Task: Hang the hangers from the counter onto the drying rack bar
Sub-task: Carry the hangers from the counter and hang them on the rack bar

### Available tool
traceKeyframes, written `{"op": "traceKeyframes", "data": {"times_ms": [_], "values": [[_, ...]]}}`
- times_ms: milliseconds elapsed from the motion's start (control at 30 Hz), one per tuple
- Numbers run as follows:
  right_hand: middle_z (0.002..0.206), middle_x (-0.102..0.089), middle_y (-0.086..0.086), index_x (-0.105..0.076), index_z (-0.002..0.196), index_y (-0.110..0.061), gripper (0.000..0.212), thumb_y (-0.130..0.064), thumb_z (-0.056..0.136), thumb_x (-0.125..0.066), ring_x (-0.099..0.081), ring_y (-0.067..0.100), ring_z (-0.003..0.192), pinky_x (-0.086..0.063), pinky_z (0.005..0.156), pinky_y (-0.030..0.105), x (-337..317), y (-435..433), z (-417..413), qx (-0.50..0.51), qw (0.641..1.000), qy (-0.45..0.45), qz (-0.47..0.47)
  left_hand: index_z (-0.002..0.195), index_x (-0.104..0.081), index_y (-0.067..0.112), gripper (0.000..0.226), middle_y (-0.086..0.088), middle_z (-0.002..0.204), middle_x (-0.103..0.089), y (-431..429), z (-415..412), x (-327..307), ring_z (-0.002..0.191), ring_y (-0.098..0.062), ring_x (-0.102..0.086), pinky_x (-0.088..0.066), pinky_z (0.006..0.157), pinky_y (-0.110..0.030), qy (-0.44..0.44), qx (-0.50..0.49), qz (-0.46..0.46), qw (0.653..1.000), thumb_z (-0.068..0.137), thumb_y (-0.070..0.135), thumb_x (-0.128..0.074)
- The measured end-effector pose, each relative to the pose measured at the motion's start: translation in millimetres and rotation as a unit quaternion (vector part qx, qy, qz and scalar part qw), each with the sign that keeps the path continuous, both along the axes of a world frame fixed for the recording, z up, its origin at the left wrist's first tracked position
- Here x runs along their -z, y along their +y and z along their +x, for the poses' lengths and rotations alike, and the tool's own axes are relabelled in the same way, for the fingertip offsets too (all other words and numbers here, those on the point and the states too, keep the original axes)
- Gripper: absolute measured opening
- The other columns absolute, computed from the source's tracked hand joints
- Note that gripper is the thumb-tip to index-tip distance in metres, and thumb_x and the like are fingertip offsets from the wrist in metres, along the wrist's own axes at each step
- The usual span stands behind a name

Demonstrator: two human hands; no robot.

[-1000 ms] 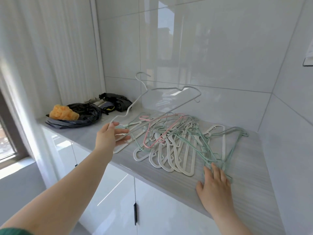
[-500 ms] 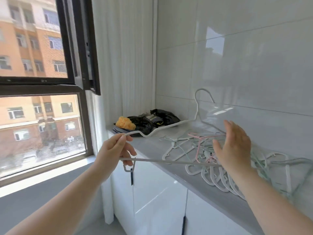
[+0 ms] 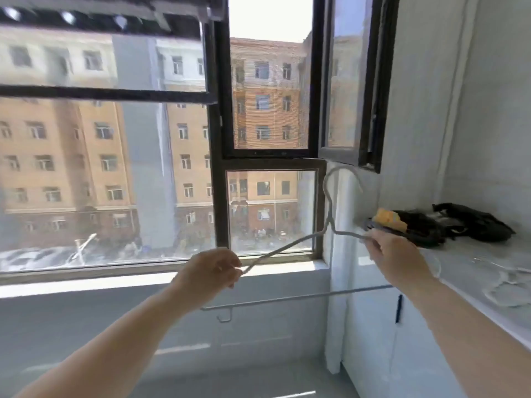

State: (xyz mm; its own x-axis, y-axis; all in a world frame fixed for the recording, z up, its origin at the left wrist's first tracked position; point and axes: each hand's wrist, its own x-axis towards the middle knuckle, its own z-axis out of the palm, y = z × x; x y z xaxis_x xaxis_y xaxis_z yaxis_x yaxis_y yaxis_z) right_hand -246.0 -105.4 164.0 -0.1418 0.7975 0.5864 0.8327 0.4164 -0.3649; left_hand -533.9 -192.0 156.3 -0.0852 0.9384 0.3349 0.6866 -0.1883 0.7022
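Note:
I hold one white hanger [image 3: 327,222] in front of the window with both hands, hook pointing up. My left hand [image 3: 211,268] pinches the end of its left shoulder. My right hand [image 3: 393,254] grips its right shoulder. The hanger's lower bar runs below my wrists. A dark horizontal rack bar [image 3: 86,15] with round fittings runs across the top left, well above the hanger. At the right edge the grey counter [image 3: 471,271] carries a few white hangers [image 3: 505,285], blurred.
A black window sash [image 3: 356,81] stands open into the room just above the hook. On the counter's far end lie black bags [image 3: 471,225] and an orange object [image 3: 389,219]. White cabinet doors [image 3: 373,334] stand under the counter. The windowsill runs behind my hands.
My view has swung left from the counter to the window. The hanger has come off the counter area, and my right hand, open before, now grips its right shoulder.

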Motion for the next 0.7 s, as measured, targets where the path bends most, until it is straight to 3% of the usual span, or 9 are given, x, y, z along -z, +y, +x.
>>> {"op": "traceKeyframes", "data": {"times_ms": [100, 200, 300, 500, 567, 700], "values": [[0.086, -0.067, 0.017, -0.062, 0.099, -0.005, 0.024, -0.02, 0.095, -0.044, -0.06, 0.035, 0.083, -0.041, 0.066, 0.035, -7, -22, -83, -0.073, 0.997, -0.01, -0.003, 0.068, -0.052, 0.037, 0.026, 0.017, 0.055, -0.061, -52, -55, -1, 0.04, 0.005, -0.053, -0.041, 0.05, -0.013, 0.045, -0.086, 0.007, 0.995, 0.081, 0.017, -0.062], [0.083, -0.066, 0.012, -0.061, 0.097, -0.006, 0.024, -0.021, 0.095, -0.042, -0.06, 0.031, 0.078, -0.039, 0.062, 0.03, -15, -48, -166, -0.155, 0.988, -0.026, 0.001, 0.084, -0.057, 0.036, 0.006, 0.019, 0.071, -0.06, -108, -107, -9, 0.063, -0.002, -0.06, -0.041, 0.063, -0.02, 0.137, -0.187, 0.023, 0.972, 0.083, 0.031, -0.06], [0.087, -0.068, 0.014, -0.062, 0.096, -0.007, 0.024, -0.021, 0.095, -0.042, -0.061, 0.031, 0.083, -0.038, 0.065, 0.03, -25, -78, -247, -0.242, 0.97, -0.028, -0.026, 0.092, -0.062, 0.029, 0.009, 0.015, 0.078, -0.062, -166, -154, -17, 0.074, -0.013, -0.063, -0.042, 0.068, -0.023, 0.188, -0.28, 0.06, 0.939, 0.086, 0.031, -0.056], [0.085, -0.066, 0.008, -0.063, 0.093, -0.01, 0.023, -0.022, 0.094, -0.043, -0.057, 0.024, 0.078, -0.034, 0.055, 0.025, -43, -143, -384, -0.385, 0.92, -0.06, -0.028, 0.092, -0.064, 0.026, 0.011, 0.018, 0.067, -0.059, -289, -236, -19, 0.054, 0.0, -0.05, -0.04, 0.057, -0.019, 0.18, -0.445, 0.086, 0.873, 0.087, 0.03, -0.056], [0.09, -0.067, 0.01, -0.063, 0.092, -0.011, 0.022, -0.02, 0.093, -0.043, -0.056, 0.024, 0.078, -0.034, 0.06, 0.025, -49, -165, -423, -0.426, 0.903, -0.06, -0.022, 0.087, -0.062, 0.028, 0.006, 0.02, 0.062, -0.057, -326, -253, -18, 0.051, 0.004, -0.049, -0.036, 0.052, -0.013, 0.168, -0.48, 0.084, 0.857, 0.087, 0.028, -0.056], [0.104, -0.066, 0.009, -0.063, 0.099, -0.013, 0.023, -0.016, 0.093, -0.041, -0.057, 0.026, 0.089, -0.037, 0.067, 0.026, -56, -209, -497, -0.498, 0.864, -0.073, 0.007, 0.073, -0.055, 0.036, 0.017, 0.02, 0.061, -0.059, -391, -279, -20, 0.053, 0.0, -0.053, -0.042, 0.054, -0.021, 0.151, -0.559, 0.077, 0.812, 0.087, 0.026, -0.056]]}}
